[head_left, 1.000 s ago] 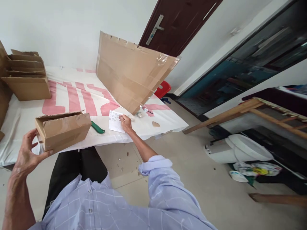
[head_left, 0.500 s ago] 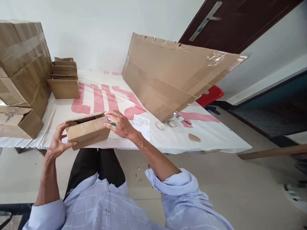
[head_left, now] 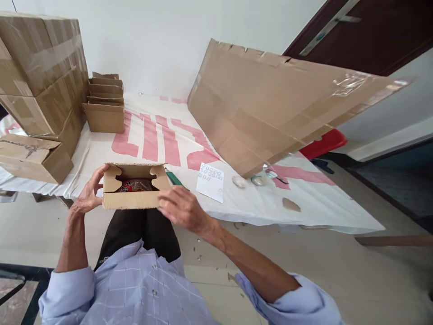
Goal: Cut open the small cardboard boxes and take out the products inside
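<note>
A small cardboard box point(head_left: 131, 201) is tilted toward me at the table's front edge, its top open. Inside lies a dark item in red and clear wrapping point(head_left: 138, 185). My left hand point(head_left: 88, 192) grips the box's left end, thumb and fingers on its sides. At the right front corner, my right hand point(head_left: 182, 208) is closed against the box, and a green tool point(head_left: 174, 178) sticks out above its fingers. How far the tool is gripped is partly hidden.
Large taped boxes point(head_left: 43, 67) and a low carton point(head_left: 37, 158) stand left. Small open boxes point(head_left: 104, 118) are behind. A big cardboard sheet point(head_left: 270, 104) leans rightward. Marked paper point(head_left: 210, 183), tape rolls point(head_left: 259, 180) and a cardboard scrap point(head_left: 291, 205) lie on the cloth-covered table point(head_left: 324, 203).
The small box has tipped toward me, and its opening and contents now show. My right hand has moved down to its front corner. The view has shifted left.
</note>
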{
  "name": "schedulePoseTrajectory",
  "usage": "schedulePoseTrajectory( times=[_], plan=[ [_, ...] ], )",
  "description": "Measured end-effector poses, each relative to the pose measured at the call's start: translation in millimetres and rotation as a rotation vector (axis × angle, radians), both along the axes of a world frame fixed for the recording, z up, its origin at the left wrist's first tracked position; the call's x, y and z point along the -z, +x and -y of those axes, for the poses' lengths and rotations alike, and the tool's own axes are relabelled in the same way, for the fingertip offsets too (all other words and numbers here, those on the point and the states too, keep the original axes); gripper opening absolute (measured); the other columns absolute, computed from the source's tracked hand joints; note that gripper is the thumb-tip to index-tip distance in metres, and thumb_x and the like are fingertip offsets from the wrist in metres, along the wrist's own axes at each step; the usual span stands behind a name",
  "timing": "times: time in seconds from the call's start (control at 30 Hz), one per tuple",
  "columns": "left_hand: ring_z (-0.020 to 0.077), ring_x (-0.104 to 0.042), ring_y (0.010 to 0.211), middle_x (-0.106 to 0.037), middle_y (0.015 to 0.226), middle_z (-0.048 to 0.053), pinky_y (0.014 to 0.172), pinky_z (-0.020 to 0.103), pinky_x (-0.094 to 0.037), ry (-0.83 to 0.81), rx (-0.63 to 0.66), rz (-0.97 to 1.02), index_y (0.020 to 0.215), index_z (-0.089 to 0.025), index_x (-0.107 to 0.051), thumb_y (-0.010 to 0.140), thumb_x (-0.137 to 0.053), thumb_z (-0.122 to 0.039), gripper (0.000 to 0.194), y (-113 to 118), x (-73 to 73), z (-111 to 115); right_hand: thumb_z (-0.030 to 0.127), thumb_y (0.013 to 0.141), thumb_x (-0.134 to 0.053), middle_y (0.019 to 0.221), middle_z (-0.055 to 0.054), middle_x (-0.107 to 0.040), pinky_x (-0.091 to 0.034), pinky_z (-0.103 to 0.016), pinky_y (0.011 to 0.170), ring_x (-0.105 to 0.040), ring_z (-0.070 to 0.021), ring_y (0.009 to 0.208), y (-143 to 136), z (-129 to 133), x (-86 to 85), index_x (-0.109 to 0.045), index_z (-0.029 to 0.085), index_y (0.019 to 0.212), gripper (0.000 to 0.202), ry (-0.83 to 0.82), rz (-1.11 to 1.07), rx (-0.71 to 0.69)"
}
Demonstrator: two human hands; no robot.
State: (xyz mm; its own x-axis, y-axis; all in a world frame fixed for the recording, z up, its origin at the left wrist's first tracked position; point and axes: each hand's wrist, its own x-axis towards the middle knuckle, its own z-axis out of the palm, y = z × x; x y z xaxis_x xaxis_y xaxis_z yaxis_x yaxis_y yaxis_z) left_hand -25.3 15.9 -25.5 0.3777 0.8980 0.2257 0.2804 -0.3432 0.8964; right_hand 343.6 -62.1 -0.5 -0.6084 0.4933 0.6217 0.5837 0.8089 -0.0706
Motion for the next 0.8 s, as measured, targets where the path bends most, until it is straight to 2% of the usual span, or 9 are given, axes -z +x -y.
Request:
schedulePoseTrajectory(
  times=[0.1,0.17,0.27,0.37,0.5,0.6,0.67,0.73,0.8],
  plan=[
    [0.0498,-0.038,0.170,-0.031,0.189,0.016,0.129,0.066,-0.051,-0.088,0.041,0.065,0.175,-0.037,-0.044,0.071,-0.102,-0.057,0.121,-5,0.1,0,0.033,0.111,-0.071,0.116,-0.012,-0.079,-0.059,-0.046,0.093,-0.070,-0.0276,0.105,-12,12,1.4,-0.076,0.024,0.104,0.013,-0.027,0.020,-0.076],
    [0.0511,-0.035,0.172,-0.031,0.190,0.015,0.130,0.067,-0.049,-0.123,0.063,0.103,0.175,-0.038,-0.045,0.071,-0.102,-0.056,0.120,-9,1.2,-1,0.029,0.113,-0.065,0.112,-0.010,-0.079,-0.059,-0.045,0.093,-0.070,-0.0263,0.103,-17,9,-1.3,-0.077,0.024,0.102,0.017,-0.096,-0.022,-0.060],
    [0.0531,-0.032,0.173,-0.033,0.190,0.012,0.129,0.069,-0.050,-0.165,0.095,0.185,0.174,-0.038,-0.051,0.076,-0.095,-0.064,0.111,-14,3.2,-1,0.019,0.114,-0.057,0.099,-0.008,-0.076,-0.059,-0.041,0.091,-0.069,-0.0239,0.095,-22,-5,-7.3,-0.076,0.025,0.093,0.029,-0.161,-0.069,-0.025],
    [0.0532,-0.033,0.173,-0.039,0.187,0.013,0.127,0.069,-0.052,-0.153,0.060,0.206,0.170,-0.035,-0.057,0.084,-0.084,-0.075,0.099,-13,1.9,1,0.020,0.114,-0.056,0.093,-0.007,-0.073,-0.060,-0.040,0.088,-0.069,-0.0235,0.091,-28,-17,-12.1,-0.074,0.024,0.092,0.029,-0.208,-0.065,-0.028],
    [0.0534,-0.036,0.171,-0.040,0.186,0.016,0.128,0.070,-0.051,-0.136,0.015,0.102,0.174,-0.035,-0.049,0.073,-0.096,-0.076,0.119,-4,-5.4,9,0.022,0.111,-0.063,0.109,-0.009,-0.076,-0.064,-0.042,0.096,-0.074,-0.0254,0.106,-30,-35,-18.9,-0.077,0.024,0.111,0.014,-0.324,-0.046,-0.027],
    [0.0538,-0.036,0.171,-0.040,0.185,0.017,0.130,0.073,-0.047,-0.147,-0.005,0.066,0.177,-0.036,-0.043,0.068,-0.101,-0.071,0.129,1,-10.2,13,0.022,0.109,-0.064,0.134,-0.012,-0.075,-0.064,-0.049,0.110,-0.074,-0.0290,0.127,-26,-57,-26.3,-0.074,0.024,0.137,0.030,-0.373,-0.035,0.023],
    [0.0544,-0.034,0.171,-0.041,0.184,0.018,0.129,0.074,-0.047,-0.153,0.002,0.077,0.179,-0.037,-0.040,0.066,-0.103,-0.070,0.133,2,-11.6,14,0.021,0.108,-0.063,0.145,-0.013,-0.072,-0.064,-0.050,0.113,-0.073,-0.0296,0.131,-23,-73,-31.3,-0.069,0.024,0.149,0.042,-0.404,-0.024,0.079],
    [0.0545,-0.031,0.172,-0.040,0.184,0.018,0.129,0.075,-0.047,-0.155,0.008,0.090,0.180,-0.038,-0.037,0.065,-0.105,-0.069,0.137,2,-11.9,13,0.021,0.107,-0.063,0.146,-0.013,-0.071,-0.064,-0.050,0.112,-0.074,-0.0300,0.130,-21,-86,-35.4,-0.068,0.023,0.153,0.046,-0.427,0.000,0.127],
    [0.0547,-0.031,0.173,-0.040,0.184,0.018,0.129,0.076,-0.047,-0.150,0.009,0.092,0.181,-0.038,-0.035,0.065,-0.105,-0.069,0.139,2,-11.9,13,0.020,0.106,-0.066,0.141,-0.013,-0.073,-0.064,-0.048,0.107,-0.075,-0.0299,0.125,-22,-93,-37.9,-0.071,0.022,0.148,0.043,-0.438,0.048,0.149]
  ],
)
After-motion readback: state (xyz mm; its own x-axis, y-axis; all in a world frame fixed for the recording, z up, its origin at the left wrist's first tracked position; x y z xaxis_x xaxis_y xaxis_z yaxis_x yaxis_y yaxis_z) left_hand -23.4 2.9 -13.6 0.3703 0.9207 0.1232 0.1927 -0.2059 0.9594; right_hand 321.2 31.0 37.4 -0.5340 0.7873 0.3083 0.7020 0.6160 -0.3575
